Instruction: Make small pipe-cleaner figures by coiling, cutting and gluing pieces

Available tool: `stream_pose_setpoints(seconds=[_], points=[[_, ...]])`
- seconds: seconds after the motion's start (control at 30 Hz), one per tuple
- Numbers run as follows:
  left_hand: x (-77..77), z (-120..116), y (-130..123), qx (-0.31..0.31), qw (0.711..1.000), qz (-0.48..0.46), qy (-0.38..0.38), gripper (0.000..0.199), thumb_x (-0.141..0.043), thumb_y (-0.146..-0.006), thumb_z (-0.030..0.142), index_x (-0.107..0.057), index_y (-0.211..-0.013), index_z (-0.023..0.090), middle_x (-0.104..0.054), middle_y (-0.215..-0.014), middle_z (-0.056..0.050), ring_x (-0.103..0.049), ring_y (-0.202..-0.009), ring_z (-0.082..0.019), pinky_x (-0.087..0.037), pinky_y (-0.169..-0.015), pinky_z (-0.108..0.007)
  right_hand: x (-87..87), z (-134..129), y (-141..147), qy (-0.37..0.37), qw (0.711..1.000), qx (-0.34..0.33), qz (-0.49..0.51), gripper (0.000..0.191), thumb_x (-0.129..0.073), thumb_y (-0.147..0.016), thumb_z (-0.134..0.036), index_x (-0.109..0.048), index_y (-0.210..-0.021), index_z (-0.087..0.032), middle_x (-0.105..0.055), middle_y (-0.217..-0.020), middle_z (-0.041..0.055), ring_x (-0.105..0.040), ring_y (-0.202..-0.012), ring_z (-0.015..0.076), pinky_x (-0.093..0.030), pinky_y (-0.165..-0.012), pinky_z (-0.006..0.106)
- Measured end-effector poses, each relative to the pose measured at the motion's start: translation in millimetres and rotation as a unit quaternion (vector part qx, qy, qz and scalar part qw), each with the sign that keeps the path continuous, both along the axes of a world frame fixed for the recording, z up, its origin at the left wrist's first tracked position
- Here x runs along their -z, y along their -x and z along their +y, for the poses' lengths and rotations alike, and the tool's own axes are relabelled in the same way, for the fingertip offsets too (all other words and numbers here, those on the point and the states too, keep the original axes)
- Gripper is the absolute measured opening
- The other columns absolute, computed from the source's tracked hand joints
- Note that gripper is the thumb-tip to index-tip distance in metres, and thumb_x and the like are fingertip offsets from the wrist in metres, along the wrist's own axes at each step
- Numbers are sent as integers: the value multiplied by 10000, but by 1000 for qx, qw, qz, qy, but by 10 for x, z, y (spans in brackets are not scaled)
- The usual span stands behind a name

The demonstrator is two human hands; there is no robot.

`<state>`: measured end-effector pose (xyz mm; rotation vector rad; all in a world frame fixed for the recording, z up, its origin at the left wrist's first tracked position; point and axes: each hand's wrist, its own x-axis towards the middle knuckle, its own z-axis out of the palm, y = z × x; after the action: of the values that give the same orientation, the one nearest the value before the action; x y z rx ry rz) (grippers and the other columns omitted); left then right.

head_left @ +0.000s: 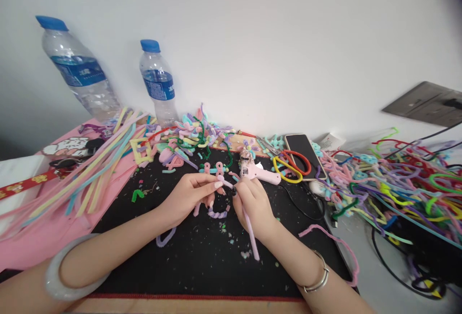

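A lilac pipe cleaner (250, 229) runs between my two hands above the black mat (180, 270). My left hand (198, 189) pinches its curled end between thumb and fingers. My right hand (254, 203) is closed around it further along, and the long tail hangs down toward me. Just beyond my right hand lies a pink hot glue gun (265, 175). A twisted lilac-and-white piece (218, 215) rests on the mat below my fingers. Small pink looped pieces (219, 167) lie behind my left hand. A bent purple pipe cleaner (166, 238) is partly hidden by my left forearm.
Scissors (292, 167) with red and yellow handles lie near a phone (305, 152). Tangled pipe cleaners (404, 189) cover the right side; long pastel strips (97, 174) lie at left. Two water bottles (159, 83) stand by the wall. A black cable (306, 215) curves across the mat.
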<state>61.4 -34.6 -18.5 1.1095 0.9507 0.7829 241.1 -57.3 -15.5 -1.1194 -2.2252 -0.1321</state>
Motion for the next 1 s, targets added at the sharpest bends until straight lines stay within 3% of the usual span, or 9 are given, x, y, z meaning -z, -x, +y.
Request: stream_pose_setpoints(seconds=[0.47,0.83,1.0], points=[[25,-2,15,-5,1000,-25,-11,245,-632,-796,389,-646,-790,145,-532,-501,29,-466,-402,-78,-312,-278,-134,-5,-10,20,23,999,-36,0,228,-357,-837,-75,-433,-670,-210,-470,-618,20,-410,-589,166,-351,-565,279],[34,17,59,39,998,-5,-39,239,-627,-804,371,-663,-781,136,-534,-501,16,-470,-413,-85,-331,-316,-153,-41,-46,-25,103,975,-52,189,211,-401,-869,-149,-417,-667,-208,-449,-589,-24,-422,-520,109,-348,-509,236],[36,27,69,54,998,-2,-44,242,-623,-810,376,-667,-798,138,-560,-523,7,-479,-416,-85,-342,-331,-159,-26,-54,-36,135,964,-61,221,220,-406,-883,-174,-437,-668,-201,-479,-600,-16,-452,-543,112,-361,-520,237]])
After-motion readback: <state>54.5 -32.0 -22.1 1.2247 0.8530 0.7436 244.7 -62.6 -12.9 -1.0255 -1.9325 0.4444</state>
